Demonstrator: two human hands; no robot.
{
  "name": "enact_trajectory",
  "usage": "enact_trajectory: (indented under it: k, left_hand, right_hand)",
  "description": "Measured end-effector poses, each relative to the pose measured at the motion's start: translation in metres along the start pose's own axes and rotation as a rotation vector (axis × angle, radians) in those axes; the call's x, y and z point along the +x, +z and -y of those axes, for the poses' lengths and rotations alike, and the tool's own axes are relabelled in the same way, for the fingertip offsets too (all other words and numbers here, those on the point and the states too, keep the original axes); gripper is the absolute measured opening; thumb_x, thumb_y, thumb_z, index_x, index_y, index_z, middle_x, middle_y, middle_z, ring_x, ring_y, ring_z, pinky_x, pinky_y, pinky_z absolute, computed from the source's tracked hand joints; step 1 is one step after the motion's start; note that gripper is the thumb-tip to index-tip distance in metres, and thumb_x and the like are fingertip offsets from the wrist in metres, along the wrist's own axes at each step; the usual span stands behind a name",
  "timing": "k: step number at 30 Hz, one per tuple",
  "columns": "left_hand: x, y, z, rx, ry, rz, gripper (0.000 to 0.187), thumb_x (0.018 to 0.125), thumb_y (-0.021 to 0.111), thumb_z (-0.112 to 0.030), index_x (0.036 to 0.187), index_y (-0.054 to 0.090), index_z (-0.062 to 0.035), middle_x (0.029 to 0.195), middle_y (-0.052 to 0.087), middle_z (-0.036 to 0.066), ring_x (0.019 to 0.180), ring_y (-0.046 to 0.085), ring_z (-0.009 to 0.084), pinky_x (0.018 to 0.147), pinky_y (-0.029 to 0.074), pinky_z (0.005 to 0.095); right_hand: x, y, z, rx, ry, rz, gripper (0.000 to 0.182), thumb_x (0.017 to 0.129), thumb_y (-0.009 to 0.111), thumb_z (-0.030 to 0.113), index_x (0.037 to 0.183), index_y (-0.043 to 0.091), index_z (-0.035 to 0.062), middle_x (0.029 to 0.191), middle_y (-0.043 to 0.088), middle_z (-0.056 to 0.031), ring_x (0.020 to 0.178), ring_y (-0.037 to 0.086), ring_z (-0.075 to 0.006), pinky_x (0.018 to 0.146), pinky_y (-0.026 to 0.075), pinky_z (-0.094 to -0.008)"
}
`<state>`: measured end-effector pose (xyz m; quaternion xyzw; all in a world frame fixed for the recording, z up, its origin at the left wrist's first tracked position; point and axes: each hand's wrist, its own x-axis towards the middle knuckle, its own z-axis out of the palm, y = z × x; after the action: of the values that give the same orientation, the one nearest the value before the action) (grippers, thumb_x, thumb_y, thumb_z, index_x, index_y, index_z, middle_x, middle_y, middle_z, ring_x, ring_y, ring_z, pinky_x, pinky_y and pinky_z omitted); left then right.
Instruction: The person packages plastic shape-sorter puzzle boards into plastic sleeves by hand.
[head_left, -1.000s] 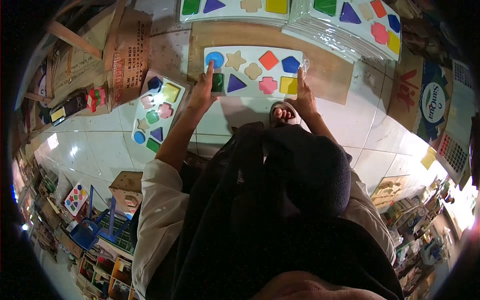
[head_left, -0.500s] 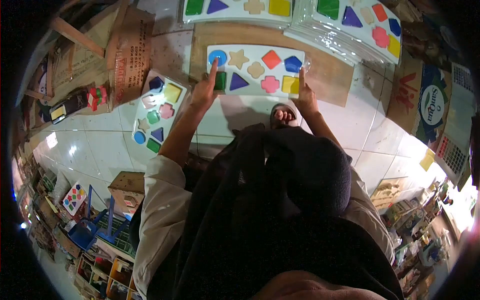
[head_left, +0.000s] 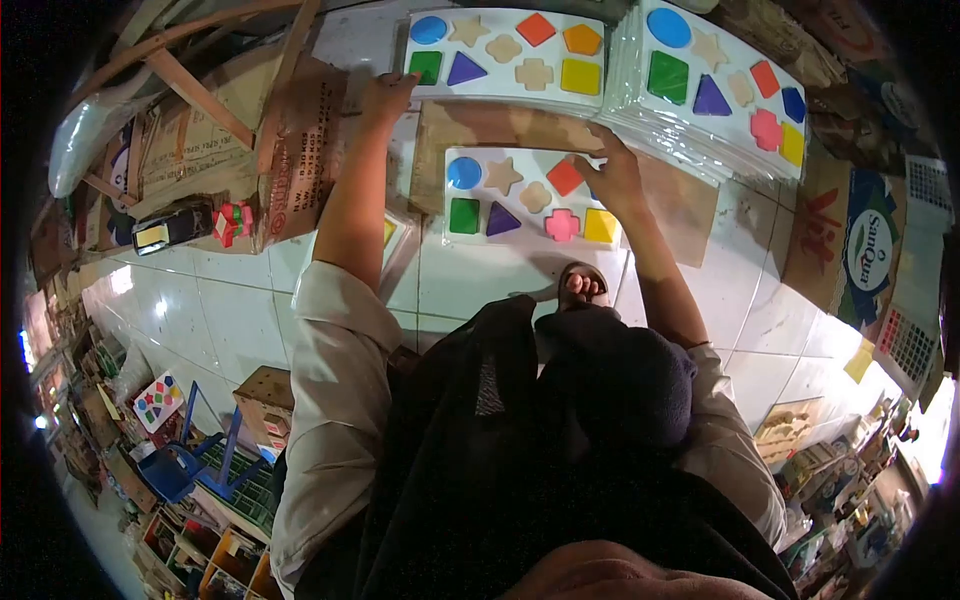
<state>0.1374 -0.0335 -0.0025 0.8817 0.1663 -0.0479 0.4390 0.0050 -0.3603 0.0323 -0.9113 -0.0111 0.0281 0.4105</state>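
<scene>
A white shape-puzzle board (head_left: 520, 167) lies in front of me, with coloured and bare wooden shapes such as a blue circle, a purple triangle and a pink cross. My right hand (head_left: 615, 178) is over its upper right corner, thumb and fingers apart, covering the shape there. Farther away lies another puzzle board (head_left: 505, 82), in clear plastic wrap. My left hand (head_left: 390, 97) is at its left edge, fingertips beside the green square, fingers stretched toward it and partly hidden. My left forearm hides most of a third board (head_left: 402, 243).
Wrapped puzzle boards (head_left: 690, 120) are stacked at the back right. A brown cardboard sheet (head_left: 680, 215) lies under the near board. Cardboard boxes (head_left: 300, 150) stand at the left and a SanQua carton (head_left: 850, 230) at the right. A blue stool (head_left: 175, 468) is lower left.
My left hand has left the near board's blue circle and moved to the far board's left edge. My right hand has shifted from the near board's right edge to its upper right corner.
</scene>
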Motion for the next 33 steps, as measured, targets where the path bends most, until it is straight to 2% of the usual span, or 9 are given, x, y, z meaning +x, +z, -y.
enact_trajectory:
  k: [10, 17, 19, 20, 22, 23, 26, 29, 33]
  left_hand:
    - [0.012, -0.009, 0.023, -0.404, -0.166, 0.294, 0.039, 0.071, 0.069, -0.035, 0.080, 0.059, 0.0018, 0.051, 0.043, -0.001, 0.041, 0.039, 0.0074, 0.035, 0.028, 0.0213]
    - [0.014, -0.011, 0.010, -0.346, -0.085, 0.358, 0.038, 0.069, 0.071, -0.034, 0.088, 0.059, -0.0035, 0.053, 0.049, 0.001, 0.045, 0.047, 0.0096, 0.039, 0.035, 0.0228]
    - [0.002, 0.002, 0.010, -0.187, 0.284, 0.033, 0.042, 0.063, 0.075, -0.030, 0.091, 0.059, -0.0040, 0.061, 0.059, 0.004, 0.054, 0.056, 0.0138, 0.047, 0.044, 0.0257]
    - [-0.001, 0.000, 0.008, -0.187, 0.288, 0.030, 0.042, 0.063, 0.075, -0.030, 0.091, 0.059, -0.0040, 0.061, 0.059, 0.004, 0.054, 0.056, 0.0138, 0.047, 0.044, 0.0257]
    - [-0.018, -0.009, -0.004, 0.432, 0.687, -0.074, 0.046, 0.057, 0.079, -0.023, 0.094, 0.059, -0.0020, 0.070, 0.063, 0.008, 0.061, 0.061, 0.0156, 0.053, 0.048, 0.0285]
    - [-0.024, -0.012, -0.017, 0.304, 0.281, 0.145, 0.047, 0.060, 0.078, -0.018, 0.098, 0.058, 0.0011, 0.081, 0.064, 0.011, 0.073, 0.061, 0.0174, 0.062, 0.050, 0.0296]
    - [0.005, 0.003, 0.036, -0.242, 0.325, 0.109, 0.037, 0.063, 0.073, -0.012, 0.095, 0.059, -0.0001, 0.072, 0.063, 0.008, 0.058, 0.058, 0.0116, 0.052, 0.048, 0.0276]
    - [0.003, -0.003, 0.023, -0.285, 0.023, 0.074, 0.030, 0.067, 0.069, -0.009, 0.094, 0.061, 0.0005, 0.074, 0.063, 0.007, 0.059, 0.057, 0.0114, 0.051, 0.047, 0.0261]
    - [-0.008, -0.006, 0.022, -0.452, -0.001, 0.102, 0.026, 0.068, 0.068, -0.008, 0.092, 0.062, 0.0005, 0.079, 0.063, 0.006, 0.066, 0.058, 0.0117, 0.055, 0.046, 0.0247]
  right_hand:
    - [-0.013, -0.001, -0.007, 0.095, 0.171, 0.035, 0.051, 0.070, 0.069, 0.021, 0.113, 0.050, 0.0024, 0.105, 0.057, -0.0146, 0.080, 0.061, -0.0219, 0.065, 0.049, -0.0295]
    - [0.002, 0.004, 0.004, 0.165, 0.074, -0.069, 0.043, 0.072, 0.067, 0.015, 0.111, 0.052, 0.0032, 0.100, 0.059, -0.0129, 0.080, 0.062, -0.0199, 0.062, 0.050, -0.0275]
    - [0.003, 0.007, 0.002, 0.148, 0.058, -0.068, 0.042, 0.073, 0.066, 0.014, 0.111, 0.052, 0.0030, 0.101, 0.059, -0.0129, 0.080, 0.062, -0.0200, 0.064, 0.050, -0.0277]
    - [0.004, 0.008, 0.000, 0.130, 0.048, -0.070, 0.041, 0.073, 0.065, 0.013, 0.110, 0.051, 0.0029, 0.101, 0.059, -0.0130, 0.079, 0.062, -0.0201, 0.065, 0.050, -0.0279]
    - [0.005, 0.011, 0.003, 0.137, 0.034, -0.056, 0.040, 0.073, 0.065, 0.012, 0.110, 0.052, 0.0030, 0.101, 0.058, -0.0129, 0.079, 0.062, -0.0211, 0.065, 0.050, -0.0283]
    - [0.005, 0.013, 0.005, 0.144, 0.022, -0.039, 0.039, 0.073, 0.064, 0.011, 0.109, 0.052, 0.0032, 0.101, 0.058, -0.0129, 0.079, 0.062, -0.0221, 0.066, 0.050, -0.0287]
    - [0.019, 0.019, 0.017, -0.058, -0.241, -0.024, 0.040, 0.071, 0.063, 0.010, 0.109, 0.053, 0.0045, 0.103, 0.056, -0.0125, 0.085, 0.058, -0.0263, 0.072, 0.048, -0.0315]
    - [0.050, 0.024, 0.062, -0.184, -0.466, 0.007, 0.034, 0.068, 0.060, 0.009, 0.101, 0.055, 0.0039, 0.099, 0.055, -0.0143, 0.092, 0.053, -0.0321, 0.079, 0.045, -0.0386]
    - [0.118, 0.039, 0.100, -0.487, -0.574, 0.209, 0.038, 0.069, 0.062, 0.014, 0.105, 0.054, 0.0050, 0.106, 0.054, -0.0129, 0.097, 0.051, -0.0313, 0.083, 0.043, -0.0372]
